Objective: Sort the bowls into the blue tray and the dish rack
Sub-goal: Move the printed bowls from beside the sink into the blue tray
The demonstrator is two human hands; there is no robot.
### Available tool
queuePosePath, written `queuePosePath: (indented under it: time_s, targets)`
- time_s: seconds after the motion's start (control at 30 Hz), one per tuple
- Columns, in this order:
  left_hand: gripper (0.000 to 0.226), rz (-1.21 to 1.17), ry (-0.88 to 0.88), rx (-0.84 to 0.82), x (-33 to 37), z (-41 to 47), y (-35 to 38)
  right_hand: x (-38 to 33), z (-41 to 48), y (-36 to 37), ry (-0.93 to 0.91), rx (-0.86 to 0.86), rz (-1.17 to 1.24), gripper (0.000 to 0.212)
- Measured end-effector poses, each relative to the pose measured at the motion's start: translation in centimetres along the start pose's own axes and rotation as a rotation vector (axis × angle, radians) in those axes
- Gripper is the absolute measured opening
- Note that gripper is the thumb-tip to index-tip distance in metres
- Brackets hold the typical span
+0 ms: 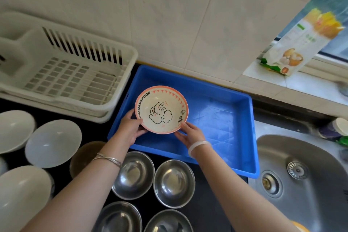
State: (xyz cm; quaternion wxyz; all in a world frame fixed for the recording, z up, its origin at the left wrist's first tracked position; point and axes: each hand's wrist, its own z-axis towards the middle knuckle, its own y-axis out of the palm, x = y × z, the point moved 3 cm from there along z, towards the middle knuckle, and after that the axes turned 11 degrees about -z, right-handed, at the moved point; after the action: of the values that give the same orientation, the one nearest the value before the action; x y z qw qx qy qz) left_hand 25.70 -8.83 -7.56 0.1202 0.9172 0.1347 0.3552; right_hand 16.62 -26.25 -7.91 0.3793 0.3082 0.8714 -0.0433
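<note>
A cream bowl with an orange rim and an elephant drawing [161,109] is held over the left part of the blue tray [216,88]. My left hand [130,128] grips its left edge and my right hand [190,133] grips its lower right edge. The white dish rack [66,73] stands to the left of the tray with nothing in it. On the dark counter near me sit several steel bowls [174,182], several white bowls [53,143] and a brown bowl [82,156] partly hidden by my left forearm.
A steel sink [301,175] lies to the right of the tray. A food packet [293,47] leans on the window ledge at the back right. Tiled wall runs behind the rack and tray.
</note>
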Motion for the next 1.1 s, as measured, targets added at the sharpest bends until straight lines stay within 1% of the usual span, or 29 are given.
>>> queuePosePath:
  time_s: [0.07,0.13,0.23,0.4,0.5,0.67,0.77,0.87,1.0,1.1]
  targets:
    - [0.046,-0.056,0.079,0.036,0.1,0.3,0.2,-0.6,0.4,0.8,-0.013,0.024,0.025,0.031]
    - [0.042,-0.126,0.115,0.039,-0.1,0.6,0.3,-1.2,0.8,1.7,-0.023,0.049,0.045,0.028]
    - [0.046,-0.197,0.118,-0.016,-0.3,1.0,0.7,-1.9,1.3,2.8,-0.038,0.08,0.075,0.025]
    - [0.048,-0.241,0.129,-0.049,0.3,1.6,1.3,-2.5,2.2,3.7,-0.048,0.118,0.04,0.006]
    - [0.048,-0.233,0.148,-0.028,0.4,1.7,1.6,-2.5,2.8,3.8,-0.047,0.143,0.024,0.009]
    - [0.047,-0.22,0.185,0.005,0.3,1.4,1.7,-2.4,3.0,3.5,-0.037,0.111,-0.02,0.028]
    - [0.044,-0.172,0.253,0.055,0.1,0.8,1.8,-2.3,2.4,3.2,-0.032,0.035,-0.126,0.032]
    - [0.044,-0.094,0.306,0.067,-0.5,-0.5,2.2,-2.2,1.5,2.9,-0.049,-0.03,-0.258,0.038]
    - [0.038,0.059,0.348,0.078,-1.4,-3.3,2.1,-2.4,-0.8,1.2,-0.15,0.034,-0.371,0.031]
    - [0.041,0.223,0.366,0.052,-3.0,-6.2,2.8,-2.5,-3.6,-1.3,-0.217,0.06,-0.436,0.028]
